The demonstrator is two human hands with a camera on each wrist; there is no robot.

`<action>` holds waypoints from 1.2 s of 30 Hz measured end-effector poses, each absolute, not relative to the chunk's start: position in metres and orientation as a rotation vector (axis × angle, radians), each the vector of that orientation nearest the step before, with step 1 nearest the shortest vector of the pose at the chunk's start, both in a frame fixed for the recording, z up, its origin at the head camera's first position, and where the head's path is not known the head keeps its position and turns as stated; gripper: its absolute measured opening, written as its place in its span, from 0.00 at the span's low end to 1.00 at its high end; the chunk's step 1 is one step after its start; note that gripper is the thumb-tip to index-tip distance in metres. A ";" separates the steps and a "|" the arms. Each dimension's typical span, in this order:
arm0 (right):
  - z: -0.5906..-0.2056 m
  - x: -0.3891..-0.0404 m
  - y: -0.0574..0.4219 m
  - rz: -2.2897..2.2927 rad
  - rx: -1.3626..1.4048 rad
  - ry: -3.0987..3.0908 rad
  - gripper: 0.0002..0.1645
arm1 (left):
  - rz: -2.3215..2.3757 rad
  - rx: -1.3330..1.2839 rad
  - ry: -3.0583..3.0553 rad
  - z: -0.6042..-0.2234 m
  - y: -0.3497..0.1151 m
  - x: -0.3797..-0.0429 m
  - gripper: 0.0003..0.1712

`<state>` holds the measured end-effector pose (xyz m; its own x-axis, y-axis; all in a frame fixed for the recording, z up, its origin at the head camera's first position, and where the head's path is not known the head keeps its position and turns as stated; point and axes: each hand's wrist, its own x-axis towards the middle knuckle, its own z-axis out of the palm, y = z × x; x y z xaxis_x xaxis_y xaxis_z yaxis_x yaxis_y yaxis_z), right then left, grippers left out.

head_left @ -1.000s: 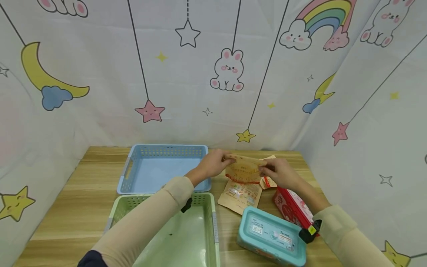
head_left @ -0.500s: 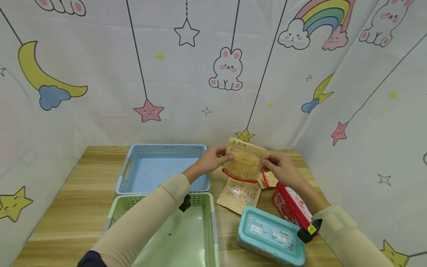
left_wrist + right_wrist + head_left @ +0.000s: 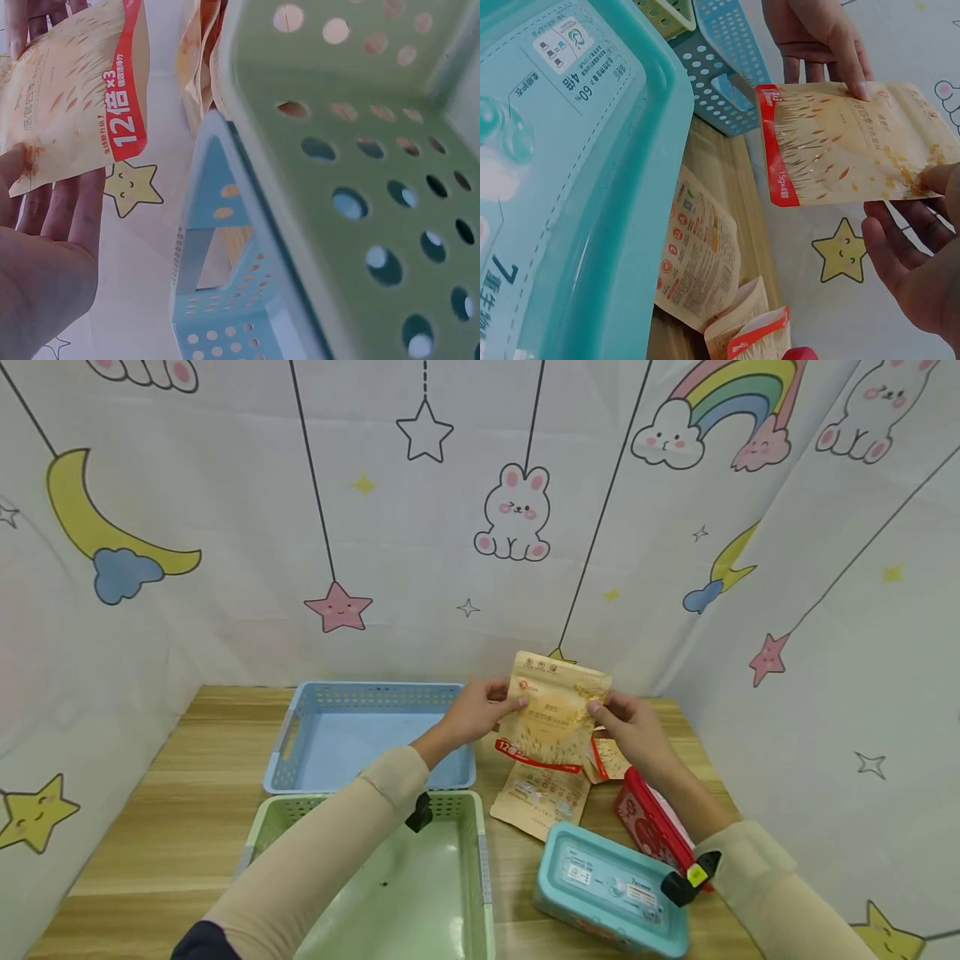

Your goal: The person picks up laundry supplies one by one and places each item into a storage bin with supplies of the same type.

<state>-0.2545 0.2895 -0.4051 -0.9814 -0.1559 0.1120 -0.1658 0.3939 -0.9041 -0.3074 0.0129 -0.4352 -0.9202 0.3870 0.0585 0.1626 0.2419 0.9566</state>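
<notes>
Both hands hold up a cream-coloured pouch (image 3: 553, 714) with a red band along its bottom, its printed front facing the head camera. The left hand (image 3: 480, 710) pinches its left side, thumb on the front and fingers behind. On the opposite side the right hand (image 3: 633, 727) grips the edge the same way. In the right wrist view the pouch (image 3: 855, 142) looks flat, with yellow flowers printed near the right thumb. Below it, another cream pouch (image 3: 543, 797) lies on the table, back side up. A further pouch (image 3: 613, 760) with a red strip is partly hidden behind the right hand.
A blue basket (image 3: 367, 693) stands at the back left, a green basket (image 3: 482, 860) in front of it. Right of the green one sit a teal lidded box (image 3: 611, 885) and a red box (image 3: 652, 822). A printed curtain (image 3: 420, 543) hangs behind the wooden table (image 3: 150, 810).
The held pouch has been tilted up from a nearly edge-on, foreshortened pose to face the head camera, and raised slightly. Both hands keep their hold on its sides.
</notes>
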 end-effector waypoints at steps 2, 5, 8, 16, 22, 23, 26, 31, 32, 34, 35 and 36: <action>-0.405 -0.253 0.288 1.808 0.280 -2.579 0.19 | 1.753 0.522 2.325 -0.434 0.012 -0.308 0.19; -0.405 -0.252 0.284 1.912 0.251 -2.541 0.19 | 1.760 0.531 2.326 -0.431 0.009 -0.309 0.20; -0.404 -0.253 0.280 1.960 0.229 -2.516 0.19 | 1.775 0.528 2.322 -0.429 0.005 -0.312 0.20; -0.398 -0.256 0.267 1.999 0.174 -2.447 0.19 | 1.824 0.476 2.300 -0.420 -0.003 -0.314 0.20; -0.392 -0.257 0.261 1.993 0.174 -2.429 0.18 | 1.854 0.492 2.283 -0.413 -0.009 -0.315 0.20; -0.391 -0.257 0.260 1.997 0.176 -2.422 0.18 | 1.859 0.496 2.284 -0.411 -0.010 -0.316 0.20; -0.389 -0.259 0.256 1.996 0.179 -2.407 0.19 | 1.875 0.507 2.288 -0.407 -0.013 -0.317 0.20; -0.387 -0.263 0.249 2.002 0.164 -2.368 0.17 | 1.894 0.504 2.283 -0.400 -0.019 -0.317 0.19; -0.387 -0.263 0.248 2.007 0.175 -2.355 0.17 | 1.898 0.502 2.280 -0.399 -0.021 -0.317 0.19; -0.386 -0.264 0.245 2.035 0.190 -2.320 0.16 | 1.911 0.500 2.274 -0.397 -0.022 -0.317 0.18; -0.386 -0.265 0.244 2.054 0.201 -2.295 0.15 | 1.917 0.497 2.275 -0.396 -0.023 -0.317 0.18; -0.386 -0.265 0.243 2.071 0.213 -2.275 0.14 | 1.924 0.493 2.275 -0.395 -0.024 -0.317 0.18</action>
